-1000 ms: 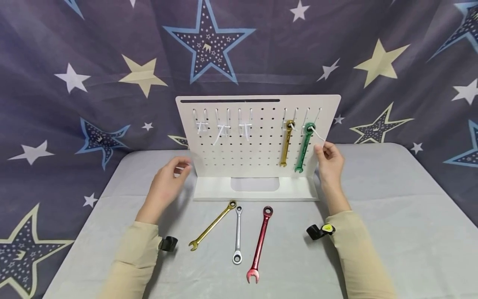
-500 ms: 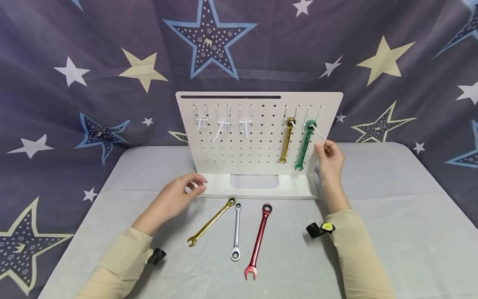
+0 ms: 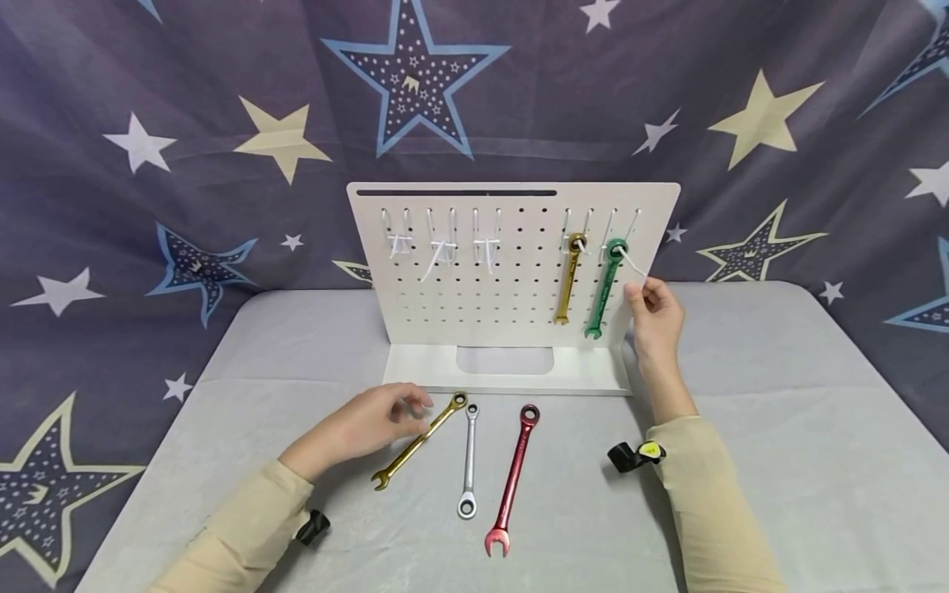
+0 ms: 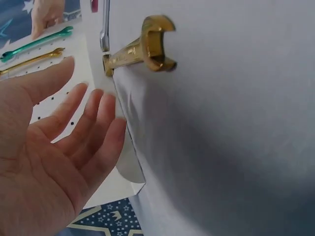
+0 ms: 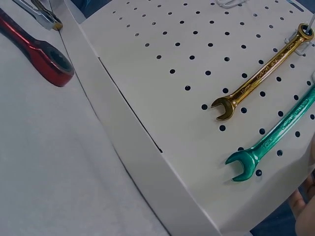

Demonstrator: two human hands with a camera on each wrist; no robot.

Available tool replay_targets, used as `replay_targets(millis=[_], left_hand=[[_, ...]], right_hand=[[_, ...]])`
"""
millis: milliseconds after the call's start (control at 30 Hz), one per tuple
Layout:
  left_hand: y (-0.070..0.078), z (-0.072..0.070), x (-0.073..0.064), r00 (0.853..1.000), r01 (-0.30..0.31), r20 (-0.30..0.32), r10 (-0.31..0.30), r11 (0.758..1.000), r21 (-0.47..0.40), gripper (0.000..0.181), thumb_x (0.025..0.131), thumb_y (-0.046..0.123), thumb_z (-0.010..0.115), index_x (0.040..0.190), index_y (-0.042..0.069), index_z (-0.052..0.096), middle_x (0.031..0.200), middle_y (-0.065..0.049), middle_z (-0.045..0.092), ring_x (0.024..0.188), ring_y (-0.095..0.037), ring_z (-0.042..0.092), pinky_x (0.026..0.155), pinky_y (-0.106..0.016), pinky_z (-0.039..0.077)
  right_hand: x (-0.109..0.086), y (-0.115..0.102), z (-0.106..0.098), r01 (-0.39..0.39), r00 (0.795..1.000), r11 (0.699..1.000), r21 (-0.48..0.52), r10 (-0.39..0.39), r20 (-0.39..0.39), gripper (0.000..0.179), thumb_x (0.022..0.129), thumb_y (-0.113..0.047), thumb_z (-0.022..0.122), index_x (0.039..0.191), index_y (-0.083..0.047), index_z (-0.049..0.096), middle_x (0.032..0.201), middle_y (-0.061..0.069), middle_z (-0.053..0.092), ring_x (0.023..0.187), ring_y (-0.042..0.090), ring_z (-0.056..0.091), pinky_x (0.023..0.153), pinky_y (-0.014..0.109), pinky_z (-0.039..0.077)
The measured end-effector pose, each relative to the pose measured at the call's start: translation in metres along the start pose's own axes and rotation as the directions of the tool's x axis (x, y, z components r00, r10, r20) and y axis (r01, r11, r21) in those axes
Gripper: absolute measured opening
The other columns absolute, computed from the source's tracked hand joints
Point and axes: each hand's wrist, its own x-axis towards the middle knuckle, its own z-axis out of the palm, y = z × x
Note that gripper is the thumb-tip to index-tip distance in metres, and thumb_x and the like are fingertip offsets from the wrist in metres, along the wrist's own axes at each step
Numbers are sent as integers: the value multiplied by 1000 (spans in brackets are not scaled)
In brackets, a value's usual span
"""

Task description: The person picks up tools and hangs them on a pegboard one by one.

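Note:
My left hand (image 3: 381,420) hovers with loosely bent fingers over a gold ratchet wrench (image 3: 415,449) on the table, its fingertips overlapping the shaft in the head view. Nothing lies between thumb and fingers in the left wrist view, where the hand (image 4: 64,142) faces the wrench's open end (image 4: 155,44). At the board's right side, my right hand (image 3: 656,321) grips the edge of the white pegboard (image 3: 474,309), thumb in front. Beside that thumb a green wrench (image 3: 605,288) hangs on a hook, with a smaller gold wrench (image 3: 569,280) hanging to its left.
A silver wrench (image 3: 470,461) and a red wrench (image 3: 513,482) lie on the grey-covered table (image 3: 801,461), right of the gold one. Several white hooks (image 3: 442,247) stick out from the board's left half. A star-patterned curtain (image 3: 519,99) hangs behind.
My left hand has come down from beside the board's left edge, forward to the right, over the gold wrench on the table. My right hand stays at the board's edge.

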Motion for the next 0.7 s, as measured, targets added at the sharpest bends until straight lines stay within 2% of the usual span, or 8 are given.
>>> replay_targets(millis=[200,267,367,500,700], left_hand=[[-5,6,5,996,-49,77,53,998,-50,28,87,15,77,110,3,66,92,-1,64,78,-11,59,70,-25,50],[-6,8,7,996,-48,77,51,998,-40,28,86,14,78,109,3,66,90,-1,64,76,-10,58,67,-25,50],[-6,10,9,997,-38,72,39,999,-13,29,85,12,79,109,3,66,88,1,62,72,-10,57,65,-25,49],[-4,12,11,998,-32,60,30,999,33,27,82,8,79,106,3,66,83,3,61,69,-9,53,65,-25,47],[2,12,13,999,-9,36,5,994,110,23,79,7,79,99,6,67,77,6,60,69,-6,52,69,-26,46]], right_hand=[[-9,-23,0,-18,1000,1000,1,18,24,13,91,-8,69,95,3,63,72,-13,58,70,3,50,66,15,42],[-13,-32,0,-29,999,1000,-3,29,32,10,91,-6,68,94,3,63,71,-13,59,70,4,50,66,15,42],[-14,-34,0,-36,999,999,-1,36,32,12,91,-6,68,94,4,63,71,-13,59,70,4,51,66,14,42],[-13,-32,0,-33,999,999,0,33,30,13,91,-6,68,95,6,63,71,-13,59,70,4,51,66,14,42],[-1,-8,-1,-20,1000,1000,21,19,17,14,89,-9,70,95,3,64,71,-14,59,70,4,50,66,15,42]])
